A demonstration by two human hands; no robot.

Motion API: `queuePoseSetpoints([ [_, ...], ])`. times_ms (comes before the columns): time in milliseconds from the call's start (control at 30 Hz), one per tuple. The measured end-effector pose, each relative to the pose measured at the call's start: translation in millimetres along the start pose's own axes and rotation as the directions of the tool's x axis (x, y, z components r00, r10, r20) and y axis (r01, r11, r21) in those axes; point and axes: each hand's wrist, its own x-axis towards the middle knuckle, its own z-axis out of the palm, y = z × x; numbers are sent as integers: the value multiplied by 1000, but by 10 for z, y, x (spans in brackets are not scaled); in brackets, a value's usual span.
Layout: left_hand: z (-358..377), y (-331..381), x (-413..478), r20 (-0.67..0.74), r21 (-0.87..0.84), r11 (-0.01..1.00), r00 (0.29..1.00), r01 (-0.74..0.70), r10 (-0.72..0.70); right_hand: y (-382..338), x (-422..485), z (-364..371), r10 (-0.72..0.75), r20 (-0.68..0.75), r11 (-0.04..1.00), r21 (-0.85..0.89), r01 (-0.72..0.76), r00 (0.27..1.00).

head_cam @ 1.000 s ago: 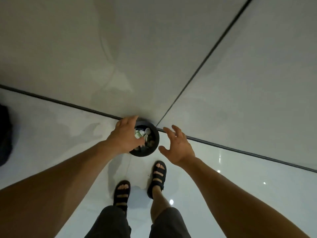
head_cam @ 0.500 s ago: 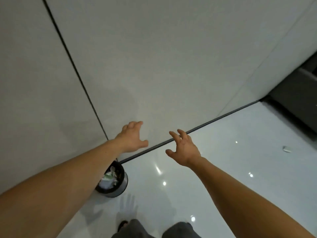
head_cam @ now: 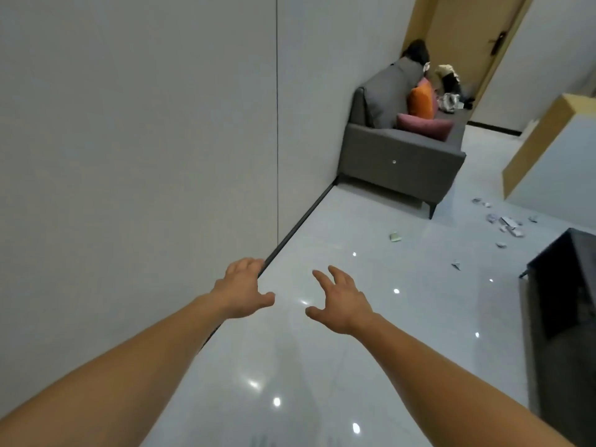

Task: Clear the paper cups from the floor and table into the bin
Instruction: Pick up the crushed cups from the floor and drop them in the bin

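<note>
Left hand (head_cam: 242, 290) and right hand (head_cam: 342, 301) stretch forward, fingers spread and empty, over a glossy floor (head_cam: 322, 366); beyond them a crushed paper cup (head_cam: 395, 237) lies near the sofa (head_cam: 396, 159), with more cups (head_cam: 508, 222) further right, probably light and flimsy, best pinched by an edge.

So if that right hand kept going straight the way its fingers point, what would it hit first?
Probably nothing soon: the right hand points over bare floor toward the wall's foot beside the grey sofa. The nearest paper scrap lies right of that line. Depth is unclear.
</note>
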Motion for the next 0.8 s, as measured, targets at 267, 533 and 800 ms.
queuePoseSetpoints([
  [267,157,1057,1073,106,70,985,983,-160,152,1125,432,-457,193,-67,978,91,-187,979],
  [533,130,1841,2565,194,66,944,932,-323,305,2011,1190,-860,404,-82,908,159,-389,911],
  [800,135,3054,3782,268,58,862,839,-504,473,2944,1653,-1258,558,-97,816,244,-524,824],
])
